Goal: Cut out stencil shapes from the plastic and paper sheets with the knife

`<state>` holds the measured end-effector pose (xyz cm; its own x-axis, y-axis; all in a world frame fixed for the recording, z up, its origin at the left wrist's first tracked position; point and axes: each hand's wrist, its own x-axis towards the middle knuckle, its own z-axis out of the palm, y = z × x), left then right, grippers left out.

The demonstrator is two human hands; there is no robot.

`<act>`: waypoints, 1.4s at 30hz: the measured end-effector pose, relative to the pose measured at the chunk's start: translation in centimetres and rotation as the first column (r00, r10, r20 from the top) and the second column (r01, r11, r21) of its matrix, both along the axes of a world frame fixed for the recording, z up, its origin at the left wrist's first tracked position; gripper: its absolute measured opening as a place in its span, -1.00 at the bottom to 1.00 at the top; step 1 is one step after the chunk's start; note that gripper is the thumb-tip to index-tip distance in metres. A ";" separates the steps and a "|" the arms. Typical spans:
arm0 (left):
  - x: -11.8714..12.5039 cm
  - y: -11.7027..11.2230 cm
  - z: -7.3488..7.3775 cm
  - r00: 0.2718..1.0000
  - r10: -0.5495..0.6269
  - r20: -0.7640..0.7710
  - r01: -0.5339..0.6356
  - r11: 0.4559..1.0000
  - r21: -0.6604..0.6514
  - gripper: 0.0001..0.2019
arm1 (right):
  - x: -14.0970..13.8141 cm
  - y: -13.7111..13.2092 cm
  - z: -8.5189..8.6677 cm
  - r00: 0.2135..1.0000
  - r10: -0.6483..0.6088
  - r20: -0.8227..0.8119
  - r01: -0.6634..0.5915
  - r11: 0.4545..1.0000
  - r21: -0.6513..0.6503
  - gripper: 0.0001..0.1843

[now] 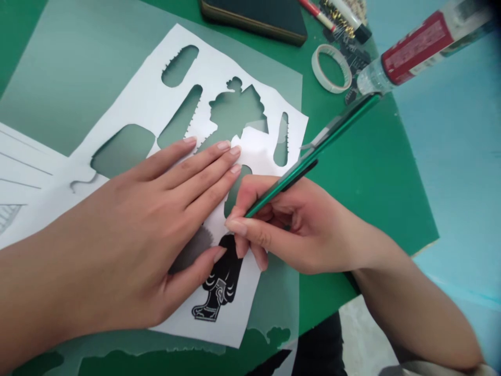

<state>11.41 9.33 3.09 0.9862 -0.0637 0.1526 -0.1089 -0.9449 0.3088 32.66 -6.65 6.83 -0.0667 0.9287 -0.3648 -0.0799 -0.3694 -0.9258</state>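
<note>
A white paper sheet point(250, 107) with several cut-out shapes, one like a head in profile, lies across a translucent sheet point(97, 68). My left hand point(152, 235) presses flat on the paper, fingers stretched out and thumb apart. Just right of its fingertips, my right hand point(289, 224) pinches a slim green pen-like tool point(301, 164), which slants up to the right. Fingers hide the tool's tip, so I cannot tell what kind it is. Below both hands, a black printed boot-and-leg figure point(219, 284) shows on the paper, partly covered by my right fingers.
A dark book-like block point(254, 18) sits at the table's back edge. To its right are a tape roll point(332, 69), a red pen point(319, 14), a white marker point(348, 18) and a bottle with a red label point(417, 49). Another white sheet point(27, 177) with drawn lines lies left on the green table point(376, 177).
</note>
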 end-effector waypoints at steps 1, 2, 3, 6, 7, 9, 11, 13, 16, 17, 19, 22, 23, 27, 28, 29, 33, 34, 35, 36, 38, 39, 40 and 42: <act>0.0 0.0 -0.1 1.000 0.001 0.016 -0.001 1.000 0.006 -0.19 | 0.0 0.0 -0.1 1.000 -0.003 -0.003 0.003 1.000 0.002 -0.64; 0.1 0.0 -0.2 1.000 0.002 0.019 -0.002 1.000 0.006 -0.19 | -0.1 0.0 -0.1 1.000 -0.008 -0.005 0.008 1.000 0.009 -0.64; 0.1 0.0 -0.2 1.000 0.004 0.014 -0.004 1.000 0.001 -0.18 | -0.2 -0.1 -0.2 1.000 -0.011 -0.002 0.011 1.000 0.016 -0.65; 0.0 0.3 -0.1 1.000 -0.006 0.004 0.006 1.000 -0.004 -0.19 | -0.5 -0.1 -0.5 0.998 -0.028 0.048 0.024 0.996 0.080 -0.66; -0.1 0.4 -0.1 1.000 -0.016 -0.010 0.016 1.000 -0.004 -0.18 | -0.5 -0.1 -0.5 0.996 -0.036 0.077 0.028 0.994 0.107 -0.67; -0.1 0.5 0.1 0.999 -0.032 -0.042 0.032 0.999 -0.006 -0.16 | -0.4 -0.2 -0.6 0.991 -0.041 0.124 0.021 0.987 0.159 -0.69; 0.0 0.4 0.1 0.998 -0.024 -0.055 0.023 1.000 -0.019 -0.16 | 0.0 -0.1 -0.6 0.987 -0.021 0.159 -0.013 0.978 0.208 -0.73; 0.1 0.2 0.0 0.999 0.006 -0.040 -0.007 1.000 -0.029 -0.18 | 0.7 0.0 -0.6 0.976 0.025 0.218 -0.082 0.963 0.258 -0.78; 0.3 -0.1 0.0 1.000 0.021 0.000 -0.021 0.999 -0.033 -0.20 | 1.8 0.4 -0.7 0.938 0.080 0.338 -0.196 0.925 0.324 -0.81; 0.3 -0.1 0.0 1.000 0.018 0.005 -0.018 0.999 -0.034 -0.19 | 2.0 0.6 -0.8 0.924 0.093 0.372 -0.232 0.907 0.350 -0.82; 0.3 -0.1 0.0 1.000 0.008 -0.009 -0.009 0.999 -0.040 -0.16 | 2.4 0.9 -0.8 0.901 0.099 0.422 -0.286 0.867 0.408 -0.83; 0.2 -0.1 0.1 1.000 0.017 -0.014 -0.018 0.999 -0.034 -0.11 | 2.7 1.3 -0.9 0.890 0.085 0.448 -0.314 0.825 0.469 -0.85; 0.2 -0.2 0.1 1.000 0.023 -0.008 -0.023 0.999 -0.029 -0.10 | 2.8 1.4 -1.0 0.889 0.079 0.450 -0.315 0.820 0.478 -0.84; 0.1 -0.5 -0.1 0.999 0.039 0.022 -0.038 0.999 -0.011 -0.06 | 3.4 1.3 -1.2 0.889 0.078 0.452 -0.331 0.791 0.514 -0.86; 0.0 -0.5 -0.2 0.999 0.040 0.026 -0.040 0.999 -0.015 -0.06 | 3.5 1.3 -1.3 0.892 0.087 0.444 -0.336 0.785 0.520 -0.88; 0.0 -0.6 -0.2 0.999 0.041 0.025 -0.041 0.999 -0.019 -0.05 | 3.5 1.3 -1.3 0.894 0.100 0.436 -0.341 0.783 0.520 -0.90; 0.0 -0.7 -0.1 0.998 0.055 0.021 -0.054 0.998 -0.017 -0.05 | 3.5 1.2 -1.3 0.898 0.158 0.411 -0.359 0.802 0.478 -0.92; -0.1 -0.7 0.0 0.998 0.060 0.023 -0.059 0.998 -0.012 -0.06 | 3.5 1.3 -1.3 0.901 0.163 0.401 -0.356 0.807 0.471 -0.92; -0.1 -0.7 0.0 0.998 0.062 0.022 -0.062 0.998 -0.007 -0.06 | 3.5 1.3 -1.3 0.904 0.169 0.392 -0.353 0.811 0.466 -0.91; -0.1 -0.7 0.0 0.998 0.064 0.020 -0.063 0.998 -0.004 -0.06 | 3.5 1.3 -1.3 0.907 0.172 0.383 -0.351 0.813 0.465 -0.90; -0.1 -0.7 0.1 0.998 0.063 0.008 -0.063 0.998 -0.001 -0.06 | 3.5 1.3 -1.4 0.907 0.185 0.377 -0.359 0.809 0.466 -0.90; -0.1 -0.7 0.1 0.998 0.061 0.004 -0.061 0.998 -0.005 -0.06 | 3.5 1.4 -1.4 0.904 0.193 0.381 -0.368 0.806 0.464 -0.91; -0.1 -0.7 0.1 0.998 0.061 0.000 -0.061 0.998 -0.012 -0.06 | 3.5 1.4 -1.4 0.901 0.198 0.386 -0.375 0.802 0.464 -0.91; -0.2 -0.5 0.0 0.998 0.063 -0.005 -0.063 0.998 -0.026 -0.07 | 3.5 1.5 -1.5 0.901 0.196 0.388 -0.379 0.792 0.479 -0.90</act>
